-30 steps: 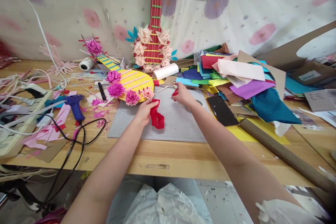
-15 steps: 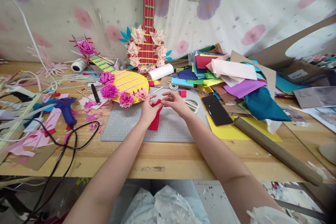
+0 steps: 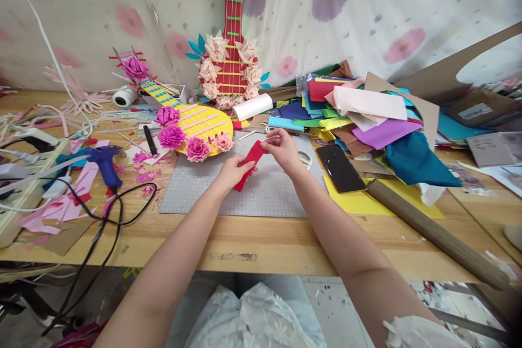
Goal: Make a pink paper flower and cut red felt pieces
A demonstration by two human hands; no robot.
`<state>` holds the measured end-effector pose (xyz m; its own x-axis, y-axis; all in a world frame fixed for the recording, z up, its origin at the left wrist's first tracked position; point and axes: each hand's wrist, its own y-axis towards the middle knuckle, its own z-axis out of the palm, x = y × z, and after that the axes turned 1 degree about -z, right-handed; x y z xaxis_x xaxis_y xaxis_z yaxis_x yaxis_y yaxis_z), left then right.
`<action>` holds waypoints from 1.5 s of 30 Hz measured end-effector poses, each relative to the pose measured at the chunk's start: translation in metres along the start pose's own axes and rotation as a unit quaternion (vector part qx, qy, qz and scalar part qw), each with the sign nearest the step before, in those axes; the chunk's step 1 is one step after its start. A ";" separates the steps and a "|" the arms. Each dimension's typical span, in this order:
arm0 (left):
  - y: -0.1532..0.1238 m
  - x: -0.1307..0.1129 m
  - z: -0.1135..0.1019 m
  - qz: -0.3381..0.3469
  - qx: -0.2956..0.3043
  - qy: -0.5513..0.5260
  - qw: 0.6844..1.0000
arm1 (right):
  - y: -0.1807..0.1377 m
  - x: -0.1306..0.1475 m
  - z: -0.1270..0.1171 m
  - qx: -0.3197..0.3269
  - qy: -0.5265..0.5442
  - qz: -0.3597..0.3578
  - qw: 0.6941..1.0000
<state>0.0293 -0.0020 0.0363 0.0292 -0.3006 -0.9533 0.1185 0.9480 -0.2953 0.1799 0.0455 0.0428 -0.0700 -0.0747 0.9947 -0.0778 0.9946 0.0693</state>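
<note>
A strip of red paper (image 3: 253, 154) slants between my two hands, above the grey cutting mat (image 3: 196, 190). My left hand (image 3: 234, 173) grips it near the lower middle, thumb on top and fingers beneath. At the upper end, my right hand (image 3: 282, 149) pinches the strip's corner between thumb and fingertips. White-handled scissors (image 3: 305, 159) lie just right of my right hand, partly covered by it. Left of the hands rests a yellow paper guitar (image 3: 199, 124) with pink and magenta paper flowers along its edge.
A red guitar with pale flowers (image 3: 231, 73) leans at the back. Coloured paper (image 3: 367, 103) is heaped at right, near a black phone (image 3: 340, 168) and a brown roll (image 3: 432, 231). At left stand a blue glue gun (image 3: 106, 166) and its looping black cable (image 3: 119, 217).
The red strip has swung from nearly upright to a slant toward the upper right. My left hand has slid lower along it, and my right hand has moved right to its upper end.
</note>
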 end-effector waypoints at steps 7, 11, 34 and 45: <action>-0.008 0.000 -0.013 -0.038 0.005 0.023 0.999 | 0.015 -0.008 -0.017 -0.143 0.026 -0.046 0.988; -0.009 0.003 -0.017 -0.061 0.003 0.000 0.998 | 0.016 -0.008 -0.022 -0.183 0.040 -0.040 0.982; 0.005 0.028 -0.032 0.226 -0.071 0.016 0.971 | 0.017 -0.041 -0.025 -0.208 -0.137 -0.023 0.968; 0.018 0.001 -0.006 0.282 0.015 0.060 0.958 | 0.000 0.031 -0.002 0.123 0.055 -0.095 0.986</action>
<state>0.0259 0.0157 0.0292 -0.0173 0.2731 -0.9618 0.1457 0.9524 0.2678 0.1801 0.0436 0.0736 0.0769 -0.2357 0.9688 -0.3197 0.9145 0.2478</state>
